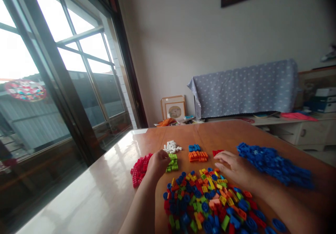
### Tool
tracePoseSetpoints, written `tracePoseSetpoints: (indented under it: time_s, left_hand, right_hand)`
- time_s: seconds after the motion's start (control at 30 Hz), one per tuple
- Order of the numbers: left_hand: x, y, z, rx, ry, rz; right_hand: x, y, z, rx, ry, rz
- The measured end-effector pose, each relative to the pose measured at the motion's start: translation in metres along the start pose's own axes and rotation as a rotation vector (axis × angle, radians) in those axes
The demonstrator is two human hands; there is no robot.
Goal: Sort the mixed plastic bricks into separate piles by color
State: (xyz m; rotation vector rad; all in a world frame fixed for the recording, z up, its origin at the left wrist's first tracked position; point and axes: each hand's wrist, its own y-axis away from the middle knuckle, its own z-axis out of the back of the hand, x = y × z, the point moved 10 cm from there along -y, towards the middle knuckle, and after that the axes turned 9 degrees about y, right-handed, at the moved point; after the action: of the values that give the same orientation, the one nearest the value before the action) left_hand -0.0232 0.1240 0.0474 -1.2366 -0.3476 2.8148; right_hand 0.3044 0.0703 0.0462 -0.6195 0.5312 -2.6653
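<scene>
My left hand (158,164) is curled closed at the edge of a block of light green bricks (173,163); whatever its fingers may hold is hidden. Just beyond it lies a small heap of white bricks (171,146), and a pile of pinkish-red bricks (139,169) is at its left. My right hand (233,164) hovers by a few red bricks (217,152), thumb and fingers apart, with nothing visible between them. Between the hands sit rows of orange bricks (198,156) and blue bricks (194,148). Nearer me spreads a large mixed pile of coloured bricks (206,200).
A long heap of blue pieces (273,164) lies on the right of the brown table (223,130). Behind it stand a cabinet with a patterned cloth (244,90) and a framed picture (174,110). Large windows (78,52) run along the left.
</scene>
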Motion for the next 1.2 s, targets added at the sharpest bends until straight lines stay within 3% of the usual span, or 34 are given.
tracePoseSetpoints:
  time_s: [0.17,0.33,0.87,1.03,1.2]
  left_hand:
    - [0.002,0.003,-0.014,0.084,-0.198,-0.044]
    - [-0.007,0.007,-0.027,0.154,-0.285,-0.084]
    - [-0.003,0.003,-0.031,0.115,-0.428,-0.099]
    - [-0.014,0.003,-0.03,0.08,-0.408,-0.154]
    - [-0.039,0.011,-0.041,0.106,-0.26,-0.241]
  right_hand:
    - [-0.016,-0.001,-0.004,0.018,-0.053,-0.038]
    - [-0.015,-0.001,0.0,0.013,-0.07,-0.041]
    - [-0.016,0.001,0.017,-0.018,-0.029,-0.051]
    - [-0.021,0.004,0.016,0.064,-0.002,-0.065]
    - [-0.022,0.015,-0.003,0.292,-0.056,-0.092]
